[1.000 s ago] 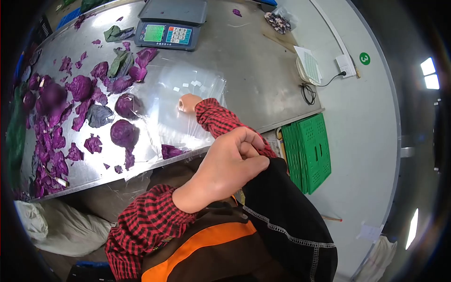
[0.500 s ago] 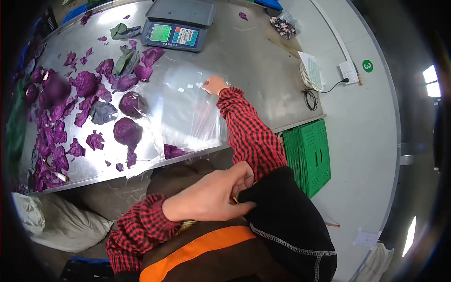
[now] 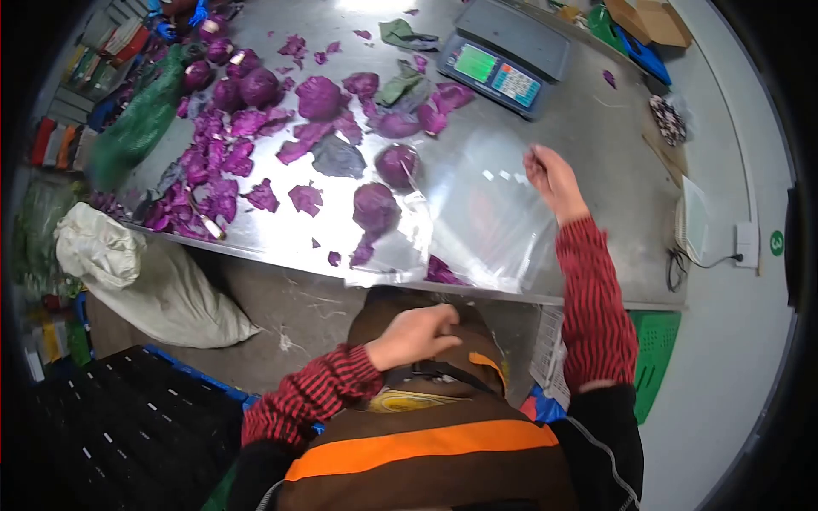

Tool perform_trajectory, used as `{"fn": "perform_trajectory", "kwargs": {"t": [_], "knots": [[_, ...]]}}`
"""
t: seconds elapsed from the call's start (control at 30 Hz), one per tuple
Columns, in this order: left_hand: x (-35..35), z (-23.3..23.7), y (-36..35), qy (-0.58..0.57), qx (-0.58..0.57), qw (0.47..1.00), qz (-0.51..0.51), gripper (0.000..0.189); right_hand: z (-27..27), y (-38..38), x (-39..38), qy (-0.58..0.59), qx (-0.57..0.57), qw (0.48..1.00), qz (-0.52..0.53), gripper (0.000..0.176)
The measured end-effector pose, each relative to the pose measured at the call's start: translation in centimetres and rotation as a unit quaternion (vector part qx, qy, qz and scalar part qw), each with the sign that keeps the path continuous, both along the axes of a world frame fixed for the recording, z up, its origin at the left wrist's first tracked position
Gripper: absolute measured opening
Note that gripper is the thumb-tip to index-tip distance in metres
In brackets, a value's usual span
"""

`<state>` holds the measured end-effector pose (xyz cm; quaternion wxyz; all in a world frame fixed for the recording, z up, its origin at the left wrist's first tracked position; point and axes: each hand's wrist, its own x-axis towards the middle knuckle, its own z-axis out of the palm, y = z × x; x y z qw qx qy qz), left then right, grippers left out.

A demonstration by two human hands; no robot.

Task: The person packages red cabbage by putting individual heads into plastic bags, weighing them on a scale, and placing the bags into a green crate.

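My left hand (image 3: pixel 416 337) hovers in front of my apron with thumb and fingers apart, holding nothing. Over the steel table (image 3: pixel 588 183), my right hand (image 3: pixel 555 183) has its fingers curled together at the upper right corner of a stack of clear plastic bags (image 3: pixel 486 230). Whether a bag edge is between those fingertips is hidden. Small white patches show along the stack's top. Left of the bags sit two purple cabbages, one farther back (image 3: pixel 398 165) and one nearer (image 3: pixel 376 209), with shiny clear film around them.
A digital scale (image 3: pixel 498 64) stands behind the bags. More cabbages (image 3: pixel 319 98), loose purple leaves (image 3: pixel 221 200) and a green net (image 3: pixel 141 136) cover the table's left. Below are a white sack (image 3: pixel 162 285), black crates (image 3: pixel 145 426) and a green crate (image 3: pixel 656 358).
My left hand has let go of the black sleeve on my right upper arm and moved away, its fingers opening. My right hand stays by the bags' corner. The view has swung left.
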<state>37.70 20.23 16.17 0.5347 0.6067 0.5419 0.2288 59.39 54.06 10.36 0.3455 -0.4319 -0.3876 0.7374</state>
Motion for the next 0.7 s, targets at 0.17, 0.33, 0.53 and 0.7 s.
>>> {"fn": "perform_trajectory", "kwargs": {"t": [0.17, 0.33, 0.53, 0.7], "knots": [[-9.4, -2.3, -5.4, 0.022, -0.04, 0.923, 0.382, 0.023, 5.3, -17.2, -1.8, -0.183, 0.013, 0.972, 0.145, 0.025], [-10.9, -2.8, -3.2, 0.253, 0.176, 0.857, 0.413, 0.06, 3.5, -24.3, -7.2, -0.066, -0.005, 0.931, 0.358, 0.023], [-11.6, -9.0, 0.4, 0.222, -0.121, 0.886, 0.389, 0.051, 0.3, -23.9, -16.0, -0.17, 0.237, 0.876, 0.385, 0.024], [-12.4, -11.2, -1.4, 0.011, -0.186, 0.88, 0.438, 0.037, -1.2, -23.9, -15.2, -0.429, 0.428, 0.745, 0.278, 0.037]]}}
